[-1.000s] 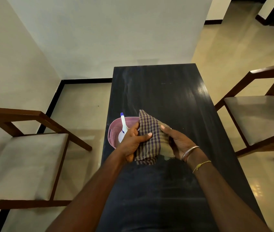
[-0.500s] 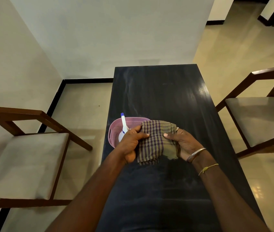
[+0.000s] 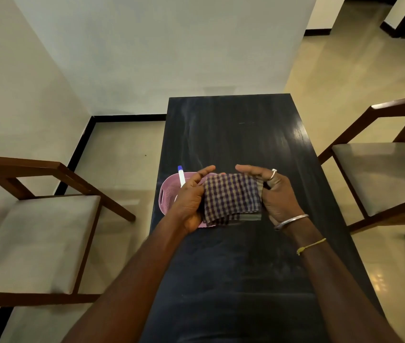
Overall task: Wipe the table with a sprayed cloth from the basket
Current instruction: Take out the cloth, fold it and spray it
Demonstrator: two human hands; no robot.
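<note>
A folded purple-and-beige checked cloth (image 3: 231, 198) is held flat between both my hands above the dark table (image 3: 241, 129). My left hand (image 3: 190, 196) grips its left edge, with the index finger stretched out. Its right edge is in my right hand (image 3: 274, 194), whose fingers reach over the top. A pink basket (image 3: 168, 191) sits at the table's left edge, partly hidden behind my left hand. A white spray bottle with a blue tip (image 3: 181, 175) sticks up out of the basket.
A wooden chair with a grey seat (image 3: 35, 233) stands left of the table, and another chair (image 3: 384, 174) stands to the right. A white wall closes off the table's far end. Tiled floor lies on both sides.
The cloth went from hanging upright and bunched to a flatter, wider fold spread between both hands. My hands moved slightly apart and my fingers straightened.
</note>
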